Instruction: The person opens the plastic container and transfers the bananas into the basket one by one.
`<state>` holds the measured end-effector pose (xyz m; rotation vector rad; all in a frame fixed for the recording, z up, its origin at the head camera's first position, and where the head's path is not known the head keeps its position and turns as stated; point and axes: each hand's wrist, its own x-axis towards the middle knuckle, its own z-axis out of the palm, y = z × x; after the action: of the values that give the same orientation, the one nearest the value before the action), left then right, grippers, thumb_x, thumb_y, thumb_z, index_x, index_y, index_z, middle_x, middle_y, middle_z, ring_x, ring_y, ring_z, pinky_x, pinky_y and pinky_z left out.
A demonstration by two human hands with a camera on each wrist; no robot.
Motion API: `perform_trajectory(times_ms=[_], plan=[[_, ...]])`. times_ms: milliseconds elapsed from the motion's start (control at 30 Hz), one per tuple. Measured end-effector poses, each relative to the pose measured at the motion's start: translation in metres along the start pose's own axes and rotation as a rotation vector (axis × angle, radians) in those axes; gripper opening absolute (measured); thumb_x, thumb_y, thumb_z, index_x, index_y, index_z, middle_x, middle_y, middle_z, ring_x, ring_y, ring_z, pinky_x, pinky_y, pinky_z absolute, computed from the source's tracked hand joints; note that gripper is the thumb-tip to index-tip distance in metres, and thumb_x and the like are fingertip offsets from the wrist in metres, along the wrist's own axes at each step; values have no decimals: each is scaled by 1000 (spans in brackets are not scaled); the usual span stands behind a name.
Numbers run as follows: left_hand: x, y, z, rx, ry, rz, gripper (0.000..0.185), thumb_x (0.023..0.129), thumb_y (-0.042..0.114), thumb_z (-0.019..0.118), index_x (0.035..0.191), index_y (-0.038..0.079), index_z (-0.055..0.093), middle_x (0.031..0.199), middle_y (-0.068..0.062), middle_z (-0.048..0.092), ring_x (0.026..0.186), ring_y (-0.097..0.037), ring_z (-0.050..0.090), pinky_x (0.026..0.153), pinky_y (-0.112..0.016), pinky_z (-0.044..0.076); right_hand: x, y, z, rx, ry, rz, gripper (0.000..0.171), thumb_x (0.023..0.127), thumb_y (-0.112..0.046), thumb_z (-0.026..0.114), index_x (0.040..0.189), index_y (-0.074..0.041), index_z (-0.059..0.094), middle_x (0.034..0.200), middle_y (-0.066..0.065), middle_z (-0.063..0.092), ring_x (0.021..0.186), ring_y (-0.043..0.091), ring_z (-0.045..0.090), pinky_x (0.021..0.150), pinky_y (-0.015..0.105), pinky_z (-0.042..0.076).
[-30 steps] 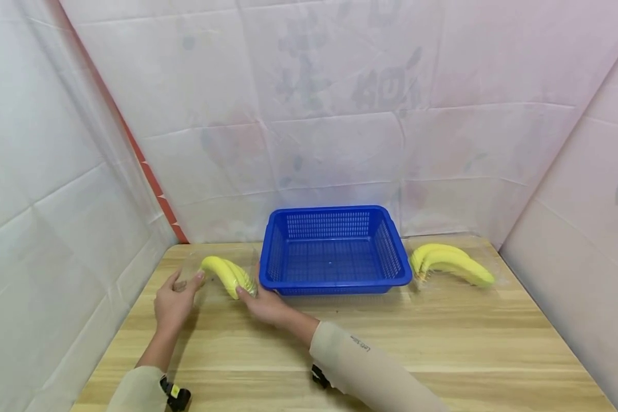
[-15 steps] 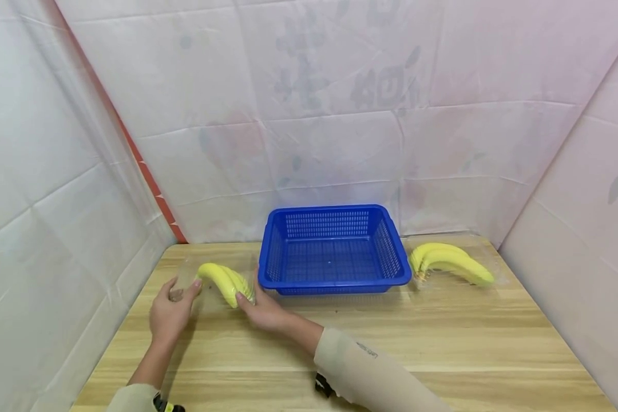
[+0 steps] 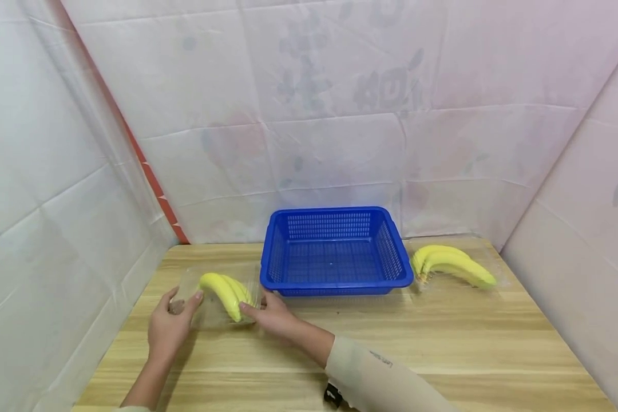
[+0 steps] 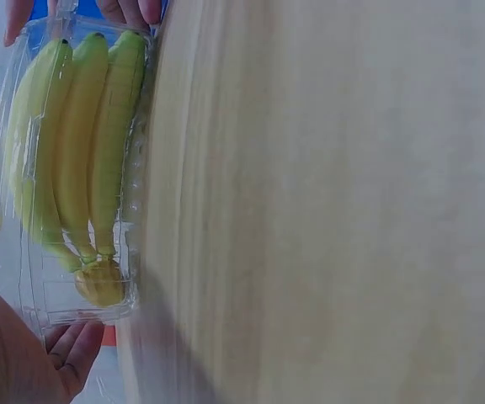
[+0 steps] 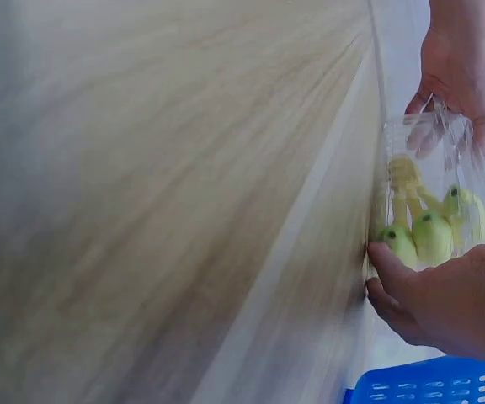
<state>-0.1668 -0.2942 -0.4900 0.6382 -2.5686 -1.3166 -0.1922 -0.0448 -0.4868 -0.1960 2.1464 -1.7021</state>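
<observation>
A clear plastic box (image 3: 191, 278) holds a bunch of yellow bananas (image 3: 225, 293) at the left of the table. My left hand (image 3: 169, 329) grips the box's left end, thumb on top and fingers low at its side. The right hand (image 3: 280, 319) holds the opposite end, with its thumb over the top near the banana tips. In the left wrist view, three bananas (image 4: 78, 151) show through the clear wall, their stem end toward the left hand. The right wrist view shows the green tips between the right thumb and fingers.
A blue basket (image 3: 335, 284) with slotted walls stands with nothing in it at the back middle, just beyond the right hand. To its right, another clear box (image 3: 486, 249) contains bananas (image 3: 450, 263). Pale cloth walls (image 3: 335, 154) enclose the wooden table (image 3: 417, 349).
The box of bananas has come toward me across the table, carried along by both hands. The blue basket and the right-hand box stay where they were.
</observation>
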Motion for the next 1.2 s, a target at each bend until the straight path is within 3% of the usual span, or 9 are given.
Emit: perform_trajectory(times_ms=[300,500,667,733,833,900,933,1100,1200], plan=[[-19,-7,-5,-21,-3,-7,97,96,67,69,165,7,38,154,-35,54,146,-55,47,120,-71,37,-9,1,-5,41,-90,-15,107,92,-35,84,173,-17,16,160,23,49,132,32,59,104,52,57],[-27,-8,-8,-25,-8,-22,97,95,68,70,166,10,38,154,-34,54,147,-55,47,121,-70,37,-13,2,-7,39,-102,8,116,86,-33,90,174,-24,14,146,19,56,111,24,60,92,41,55],[-34,-9,-12,-20,-47,-11,95,95,66,70,166,11,37,154,-35,53,146,-53,49,119,-66,41,-20,5,-10,9,-99,-26,123,82,-33,93,174,-30,11,173,20,33,107,21,64,94,38,56],[-38,-10,-14,-1,-53,-1,93,96,65,70,165,11,39,150,-33,57,141,-50,54,114,-63,47,-24,7,-11,-3,-105,-49,127,81,-31,94,174,-29,7,164,22,45,99,17,67,88,34,57],[-44,-12,-17,31,-67,12,91,96,65,69,163,11,40,145,-30,60,135,-47,60,105,-56,53,-33,8,-12,-11,-132,-60,133,82,-32,94,174,-26,-2,121,16,71,80,14,67,71,29,54],[-46,-13,-19,57,-95,21,91,97,66,68,163,11,39,142,-28,59,134,-47,60,101,-53,55,-40,8,-14,-23,-145,-44,136,82,-34,94,173,-24,-7,89,7,69,74,13,63,64,27,51],[-48,-14,-20,66,-109,24,91,97,66,68,163,11,38,142,-28,59,134,-47,60,100,-52,55,-43,8,-16,-30,-149,-37,137,82,-34,94,173,-22,-8,84,5,66,73,13,62,62,27,49],[-57,-15,-19,103,-155,36,92,96,66,68,162,10,37,143,-29,58,131,-47,61,96,-54,57,-61,9,-26,-111,-178,-33,139,83,-40,92,172,-20,-13,84,2,69,78,13,64,65,27,53],[-65,-14,-14,102,-150,55,89,96,64,71,159,10,40,140,-28,62,123,-43,66,88,-47,59,-70,12,-34,-182,-189,-39,138,83,-45,90,172,-20,-14,90,-1,71,82,10,66,70,26,55]])
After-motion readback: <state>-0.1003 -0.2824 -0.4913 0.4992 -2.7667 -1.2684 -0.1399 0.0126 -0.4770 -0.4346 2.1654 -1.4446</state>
